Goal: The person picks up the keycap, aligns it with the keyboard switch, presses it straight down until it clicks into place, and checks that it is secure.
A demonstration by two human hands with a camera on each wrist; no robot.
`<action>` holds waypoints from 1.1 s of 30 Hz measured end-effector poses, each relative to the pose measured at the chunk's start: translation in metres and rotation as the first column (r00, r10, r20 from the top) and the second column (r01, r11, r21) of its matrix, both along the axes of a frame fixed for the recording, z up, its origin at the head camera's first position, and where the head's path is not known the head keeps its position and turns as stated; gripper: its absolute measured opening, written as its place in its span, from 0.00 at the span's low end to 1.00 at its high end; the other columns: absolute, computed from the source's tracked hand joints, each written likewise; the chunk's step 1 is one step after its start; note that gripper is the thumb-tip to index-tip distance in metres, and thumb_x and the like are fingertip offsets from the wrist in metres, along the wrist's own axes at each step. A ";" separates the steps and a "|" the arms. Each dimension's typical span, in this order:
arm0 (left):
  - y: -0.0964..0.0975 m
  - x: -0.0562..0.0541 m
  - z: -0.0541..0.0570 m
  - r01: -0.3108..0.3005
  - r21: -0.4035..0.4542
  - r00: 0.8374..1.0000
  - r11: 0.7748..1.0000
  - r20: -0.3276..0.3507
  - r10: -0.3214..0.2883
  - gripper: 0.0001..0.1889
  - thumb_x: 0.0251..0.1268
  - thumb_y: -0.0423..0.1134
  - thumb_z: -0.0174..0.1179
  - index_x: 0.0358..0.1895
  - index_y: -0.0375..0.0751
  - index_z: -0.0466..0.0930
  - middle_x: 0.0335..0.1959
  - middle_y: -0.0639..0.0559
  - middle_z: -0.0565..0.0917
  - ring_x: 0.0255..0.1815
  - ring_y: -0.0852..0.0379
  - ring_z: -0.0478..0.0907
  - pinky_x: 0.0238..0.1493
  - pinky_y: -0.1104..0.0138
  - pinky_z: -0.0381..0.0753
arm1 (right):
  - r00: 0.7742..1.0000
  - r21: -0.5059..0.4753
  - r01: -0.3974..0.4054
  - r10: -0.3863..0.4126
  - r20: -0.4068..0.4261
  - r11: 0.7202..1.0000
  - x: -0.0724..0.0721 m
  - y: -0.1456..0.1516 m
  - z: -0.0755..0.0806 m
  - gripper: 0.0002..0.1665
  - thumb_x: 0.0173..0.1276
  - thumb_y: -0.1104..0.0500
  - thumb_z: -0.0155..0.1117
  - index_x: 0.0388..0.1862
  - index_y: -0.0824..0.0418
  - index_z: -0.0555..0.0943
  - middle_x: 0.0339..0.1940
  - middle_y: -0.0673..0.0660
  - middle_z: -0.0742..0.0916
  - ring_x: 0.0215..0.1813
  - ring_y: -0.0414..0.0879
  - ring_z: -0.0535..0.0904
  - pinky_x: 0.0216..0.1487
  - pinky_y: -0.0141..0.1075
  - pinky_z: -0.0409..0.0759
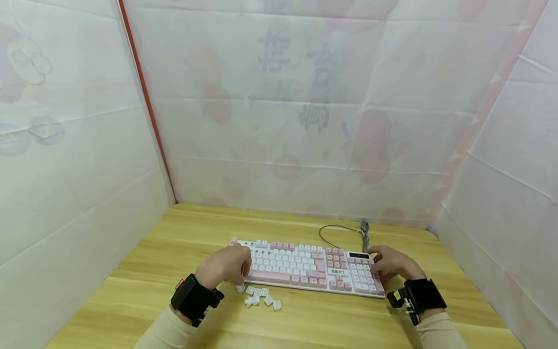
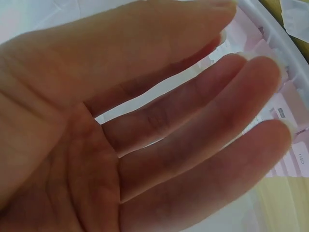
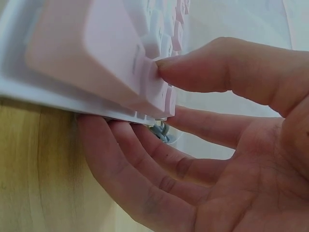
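A white and pink keyboard lies on the table, and several sockets at its upper left have no keycaps. My left hand is over the keyboard's left end. In the left wrist view its fingers are loosely bent, with the tips by the pink keys; the index finger is mostly hidden behind the thumb. My right hand grips the keyboard's right end, the thumb on a pink key and the other fingers against the side and lower edge. Several loose white keycaps lie in front of the keyboard, near my left hand.
A grey cable runs in a loop behind the keyboard, bundled at the right. The wooden table is enclosed by pale printed sheets at the back and both sides.
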State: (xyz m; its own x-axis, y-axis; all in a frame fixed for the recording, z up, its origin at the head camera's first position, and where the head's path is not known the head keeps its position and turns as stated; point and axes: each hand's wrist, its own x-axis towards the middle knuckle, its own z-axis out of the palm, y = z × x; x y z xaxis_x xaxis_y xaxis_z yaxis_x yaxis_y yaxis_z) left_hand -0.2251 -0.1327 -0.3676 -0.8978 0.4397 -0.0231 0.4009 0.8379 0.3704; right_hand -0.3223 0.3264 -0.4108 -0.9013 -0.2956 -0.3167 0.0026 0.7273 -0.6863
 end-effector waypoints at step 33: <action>0.013 -0.005 -0.020 -0.078 -0.084 0.996 0.993 -0.045 0.075 0.17 0.33 0.18 0.78 0.15 0.41 0.80 0.18 0.58 0.76 0.23 0.61 0.66 0.23 0.71 0.68 | 1.000 -0.019 0.023 -0.023 0.009 1.000 -0.002 0.002 -0.004 0.44 0.65 0.68 0.67 0.75 0.79 0.60 0.51 0.72 0.81 0.41 0.51 0.82 0.41 0.49 0.88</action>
